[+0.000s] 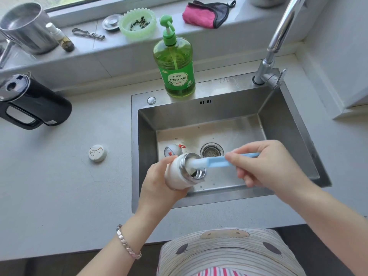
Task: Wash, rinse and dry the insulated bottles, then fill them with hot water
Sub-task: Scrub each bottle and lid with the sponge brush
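Closest to me is the striped apron (225,253) at the front edge of the bench (59,186), and just beyond it my two forearms reach out over the sink (286,120). My left hand (159,186), with a metal bracelet (128,243) at the wrist, has its grip wrapped tight around the body of the small white insulated bottle (180,173), holding it tilted above the sink's front left corner with its steel mouth turned up and to the right. My right hand (264,164) comes in from the right, wrist raised and fingers pinched shut on the handle of the blue bottle brush (215,161); the brush lies nearly level, and its pale head sits inside the bottle's mouth. Down in the basin, just behind the bottle and left of the drain (212,150), lies a second bottle (173,150), white with red trim. A white lid (97,153) rests on the bench left of the sink, well apart from my hands. A green pump bottle of dish soap (174,62) stands on the sink's rear rim, the tap (278,40) rises at its rear right corner, and a black kettle (29,102) stands near the bench's left edge.
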